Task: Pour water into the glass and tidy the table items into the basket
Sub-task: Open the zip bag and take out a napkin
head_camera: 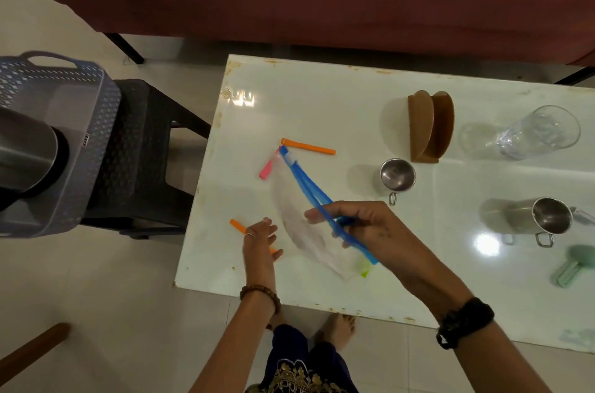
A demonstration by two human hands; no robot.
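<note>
R hand [360,225] grips blue clip [309,188] w/ clear bag [302,231], just above white table [354,96]. L hand [260,238] open, fingers spread over an orange clip [237,225] near table's left edge. Glass [537,131] far right on table, looks empty. Basket [61,141] on dark stool [145,151] left of table, steel jug [25,151] inside.

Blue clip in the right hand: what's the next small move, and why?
Probably carry the blue clip left to the basket. The right hand already grips it above the table, while the left hand hovers open over an orange clip.
</note>
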